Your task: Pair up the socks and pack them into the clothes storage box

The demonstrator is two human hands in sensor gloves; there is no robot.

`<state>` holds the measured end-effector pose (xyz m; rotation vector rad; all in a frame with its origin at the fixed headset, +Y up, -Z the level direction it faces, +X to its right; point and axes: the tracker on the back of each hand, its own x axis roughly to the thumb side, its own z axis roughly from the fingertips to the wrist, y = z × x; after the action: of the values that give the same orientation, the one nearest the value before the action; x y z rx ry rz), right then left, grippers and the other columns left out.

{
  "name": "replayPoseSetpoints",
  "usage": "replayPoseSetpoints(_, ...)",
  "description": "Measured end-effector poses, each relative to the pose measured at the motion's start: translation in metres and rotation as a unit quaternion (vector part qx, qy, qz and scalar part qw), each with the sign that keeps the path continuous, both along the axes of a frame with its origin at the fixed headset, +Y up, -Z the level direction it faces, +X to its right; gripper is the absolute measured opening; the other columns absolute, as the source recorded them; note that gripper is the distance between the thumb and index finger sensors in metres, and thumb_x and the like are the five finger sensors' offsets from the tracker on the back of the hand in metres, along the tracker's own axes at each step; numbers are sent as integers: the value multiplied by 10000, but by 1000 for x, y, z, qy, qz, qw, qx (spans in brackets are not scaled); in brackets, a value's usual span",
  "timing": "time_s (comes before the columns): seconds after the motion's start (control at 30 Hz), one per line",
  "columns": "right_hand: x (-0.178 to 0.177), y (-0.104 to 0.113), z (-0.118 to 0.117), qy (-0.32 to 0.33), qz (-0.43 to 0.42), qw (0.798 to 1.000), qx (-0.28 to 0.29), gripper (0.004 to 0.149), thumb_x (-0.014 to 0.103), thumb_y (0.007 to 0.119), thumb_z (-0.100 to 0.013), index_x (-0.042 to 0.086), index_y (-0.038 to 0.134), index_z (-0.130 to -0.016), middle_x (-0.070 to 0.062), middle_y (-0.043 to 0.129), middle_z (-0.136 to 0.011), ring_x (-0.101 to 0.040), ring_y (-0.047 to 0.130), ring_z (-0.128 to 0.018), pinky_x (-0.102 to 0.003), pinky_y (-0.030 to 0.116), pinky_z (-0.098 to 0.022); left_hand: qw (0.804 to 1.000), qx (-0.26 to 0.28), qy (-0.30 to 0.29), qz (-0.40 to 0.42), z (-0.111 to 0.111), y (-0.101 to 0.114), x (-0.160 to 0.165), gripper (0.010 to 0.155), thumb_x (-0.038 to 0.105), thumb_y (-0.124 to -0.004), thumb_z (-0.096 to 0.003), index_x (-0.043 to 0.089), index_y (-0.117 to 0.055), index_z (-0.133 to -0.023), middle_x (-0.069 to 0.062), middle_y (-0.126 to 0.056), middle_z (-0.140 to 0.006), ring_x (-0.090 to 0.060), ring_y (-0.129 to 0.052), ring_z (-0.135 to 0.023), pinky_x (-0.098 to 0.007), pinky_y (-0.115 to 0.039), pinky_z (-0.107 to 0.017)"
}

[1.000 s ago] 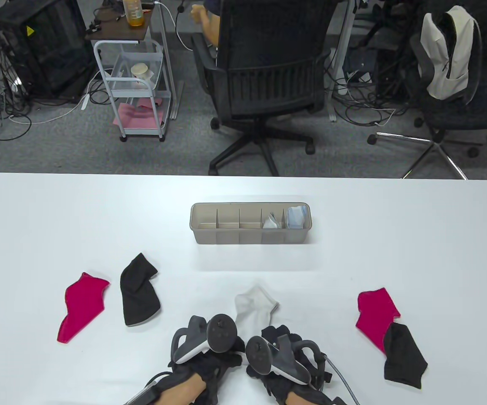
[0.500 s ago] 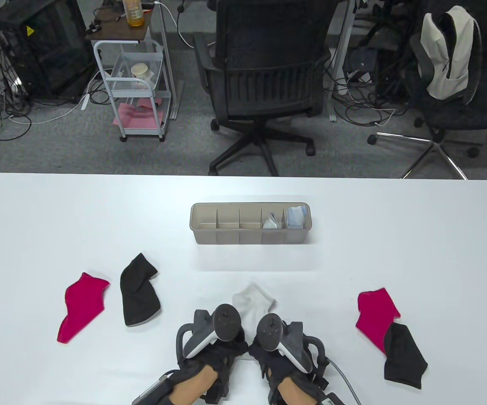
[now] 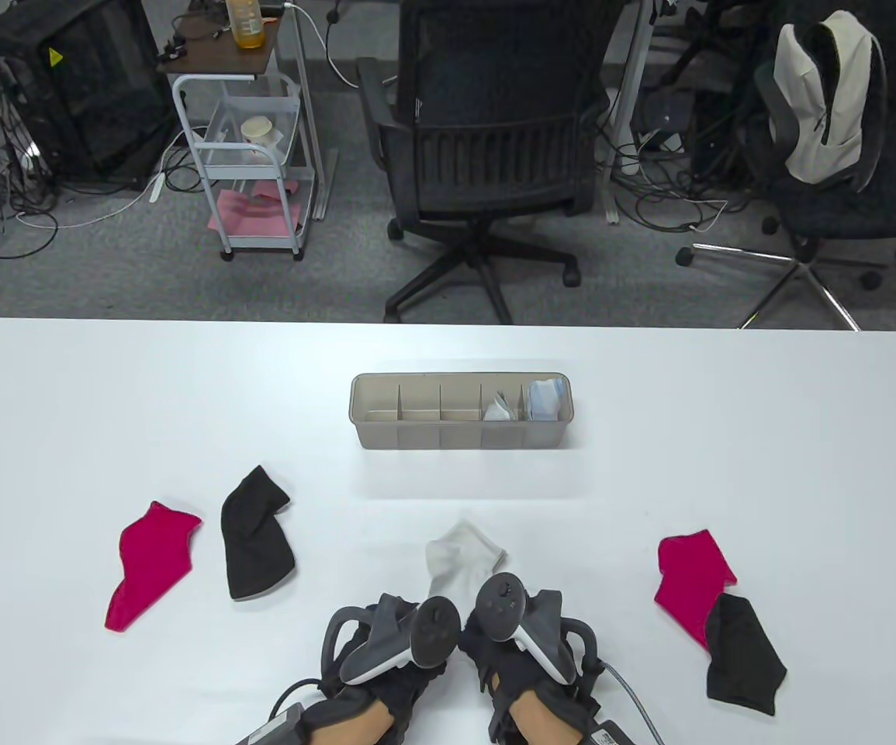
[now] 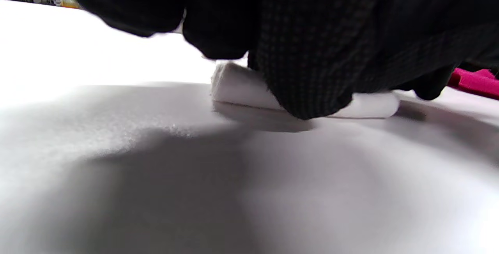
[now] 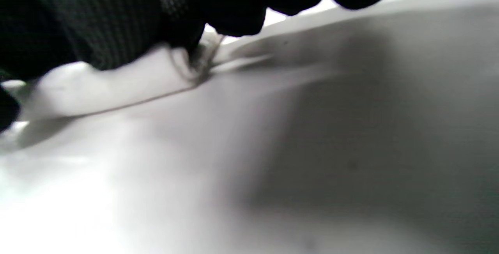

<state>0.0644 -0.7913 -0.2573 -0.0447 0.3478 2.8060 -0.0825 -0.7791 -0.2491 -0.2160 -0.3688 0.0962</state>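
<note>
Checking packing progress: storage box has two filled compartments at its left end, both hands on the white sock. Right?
Not quite. In the table view the storage box has its two filled compartments at the right end, not the left. Both the left hand and right hand are on the white sock.

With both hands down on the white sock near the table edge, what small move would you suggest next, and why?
Probably keep rolling the white sock away from the person, toward its free end. Both the left hand and right hand press on its near end, which in the left wrist view already looks like a thick fold, while the far part lies flat. The storage box has bare compartments on its left.
</note>
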Motion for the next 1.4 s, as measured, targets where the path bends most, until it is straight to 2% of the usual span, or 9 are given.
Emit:
replayPoseSetpoints(0.07, 3, 9, 3, 22, -9, 999, 37, 424, 436, 901, -368, 421, 816, -782, 57, 812, -690, -201, 744, -617, -455, 642, -548, 1000, 7, -2, -4, 0, -1, 1, 498, 322, -953, -371, 210, -880, -851, -67, -927, -487, -341, -857, -379, -579, -701, -344)
replayPoseSetpoints(0.3, 7, 20, 17, 86, 10, 992, 87, 399, 480, 965, -305, 474, 923, -702, 96, 916, -537, -175, 819, -521, -434, 696, -503, 999, -16, 7, 41, -10, -8, -5, 528, 338, -943, -372, 137, -847, -851, -72, -892, -513, -344, -839, -409, -584, -687, -361)
replayPoseSetpoints(0.5, -5, 13, 15, 99, 88, 982, 133, 379, 529, 975, -260, 459, 954, -632, 124, 978, -418, -145, 864, -447, -407, 732, -476, 985, -100, 55, 130, -30, -14, -22, 500, 290, -937, -375, 62, -891, -817, -78, -899, -490, -348, -839, -393, -586, -685, -351)
replayPoseSetpoints(0.53, -6, 13, 13, 91, 85, 984, 131, 380, 531, 972, -258, 443, 961, -628, 119, 977, -407, -149, 864, -441, -411, 732, -474, 981, -111, 66, 142, -34, -15, -25, 428, 288, -936, -374, 221, -888, -795, -81, -901, -483, -350, -839, -388, -588, -684, -349)
replayPoseSetpoints(0.73, 2, 2, -8, -9, -21, 999, 24, 360, 494, 858, -345, 348, 949, -661, 66, 929, -422, -197, 827, -449, -453, 691, -471, 958, -179, 155, 163, -49, -20, -31, 384, 404, -852, -409, 227, -918, -743, -91, -896, -400, -364, -832, -334, -599, -672, -313)
replayPoseSetpoints(0.83, 4, -1, -13, -34, -18, 999, 1, 338, 515, 835, -357, 360, 921, -645, 86, 907, -436, -181, 816, -457, -439, 688, -473, 969, -139, 166, 116, -51, -18, -22, 347, 448, -824, -405, 251, -935, -668, -65, -892, -364, -336, -838, -307, -577, -685, -294)
replayPoseSetpoints(1.03, -6, 2, -10, -21, 35, 999, 30, 332, 510, 842, -361, 348, 887, -648, 89, 874, -460, -174, 795, -482, -437, 674, -488, 991, -18, 129, 20, -37, -4, -1, 387, 389, -855, -397, 246, -862, -756, -61, -851, -492, -324, -812, -402, -567, -673, -355)
replayPoseSetpoints(1.23, -4, 1, -9, -23, 25, 999, 29, 327, 511, 840, -367, 344, 880, -646, 94, 868, -453, -169, 795, -477, -433, 677, -485, 998, 27, 60, -9, -15, 11, 3, 432, 297, -931, -389, 279, -897, -820, -58, -908, -511, -323, -845, -405, -564, -698, -363)
replayPoseSetpoints(1.4, -4, 0, -7, -27, 17, 999, 29, 326, 514, 835, -374, 342, 871, -650, 98, 860, -462, -165, 791, -482, -431, 676, -486, 999, 35, 23, -8, -8, 2, 7, 515, 310, -945, -369, 115, -887, -842, -73, -925, -460, -332, -860, -356, -578, -708, -331)
